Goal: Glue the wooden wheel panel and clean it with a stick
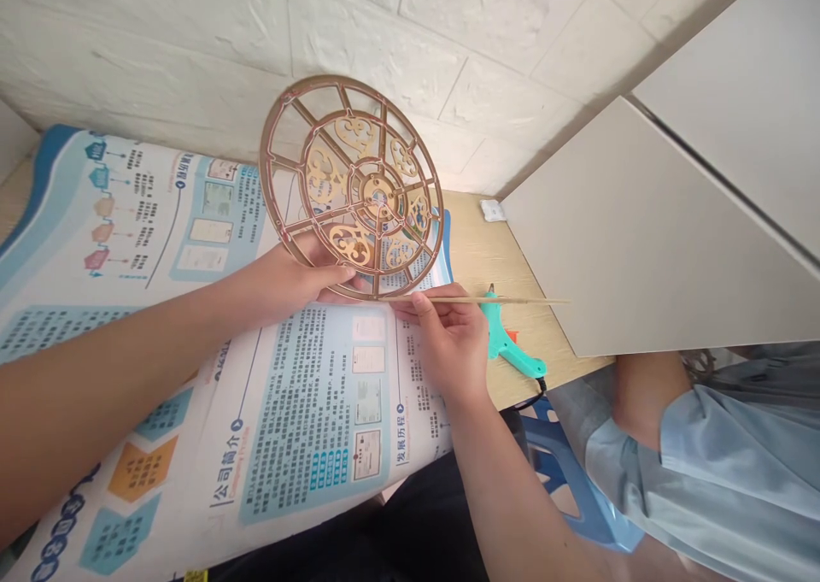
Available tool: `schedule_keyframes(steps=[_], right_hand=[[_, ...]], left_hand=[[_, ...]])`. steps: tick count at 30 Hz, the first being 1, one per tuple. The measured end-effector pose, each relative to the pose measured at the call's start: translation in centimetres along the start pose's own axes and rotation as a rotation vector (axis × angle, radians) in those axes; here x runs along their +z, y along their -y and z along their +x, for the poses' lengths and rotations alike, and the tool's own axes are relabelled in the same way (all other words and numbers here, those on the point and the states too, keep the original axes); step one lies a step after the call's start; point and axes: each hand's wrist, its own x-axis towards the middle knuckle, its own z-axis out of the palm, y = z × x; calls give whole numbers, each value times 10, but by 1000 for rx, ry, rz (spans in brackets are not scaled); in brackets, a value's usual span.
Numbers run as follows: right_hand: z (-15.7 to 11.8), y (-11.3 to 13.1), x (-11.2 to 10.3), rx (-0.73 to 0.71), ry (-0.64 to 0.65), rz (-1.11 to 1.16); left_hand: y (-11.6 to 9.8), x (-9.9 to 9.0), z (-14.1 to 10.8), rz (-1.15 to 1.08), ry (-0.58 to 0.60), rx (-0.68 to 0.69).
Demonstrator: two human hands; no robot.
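Head camera looks down past two bare forearms. Nearest, the right hand is closed in a pinch on a thin wooden stick, which lies level and points off to the right, its near end touching the lower rim of a round gold openwork disc. The left hand grips that disc by its lower edge, thumb on the front, holding it up tilted above the table. Under both hands a large printed poster covers most of the wooden table. Just beyond the right hand a teal glue gun lies on the bare wood. A small white object sits at the table's far corner by the white brick wall. At right, another person in a light blue sleeve sits beside a blue stool, below a pale panel.
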Motion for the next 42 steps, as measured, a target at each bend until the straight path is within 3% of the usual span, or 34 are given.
schedule_keyframes(steps=[13,21,26,35,42], right_hand=[[-3,-6,0,-72,-6,-141],[3,-2,1,43,-13,13],[4,0,-1,86,-41,22],[0,3,-1,43,-35,14],[-3,-1,-2,-33,-22,-59]], left_hand=[[-2,-1,0,-49,55,-28],[-4,0,0,-9,28,-36],[-4,-1,1,1,80,-69],[-6,0,1,-6,129,-68],[-5,1,2,10,100,-91]])
